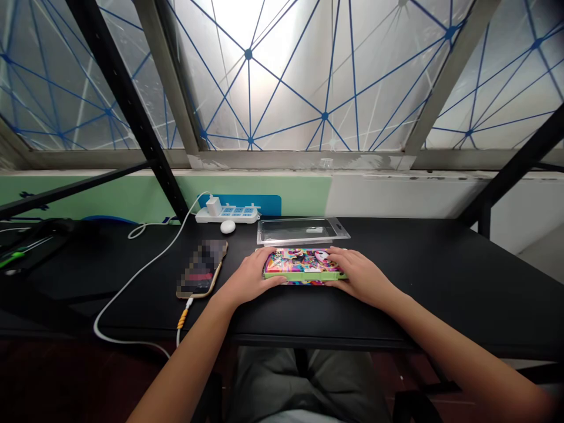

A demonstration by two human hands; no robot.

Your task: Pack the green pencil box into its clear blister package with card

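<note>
A phone [201, 271] lies on the black desk [449, 264], then the left hand [255, 274] pinches one end of a colourful box [304, 262], perhaps a pencil case, before a clear plastic tray [299, 231], the right hand [363, 276] pinching its other end.

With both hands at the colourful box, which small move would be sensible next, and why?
I would perhaps lift the colourful box slightly, level: the left hand and right hand hold its opposite ends, so the support looks balanced.

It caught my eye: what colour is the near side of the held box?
The box has a light green near side, clearest in the head view.
</note>
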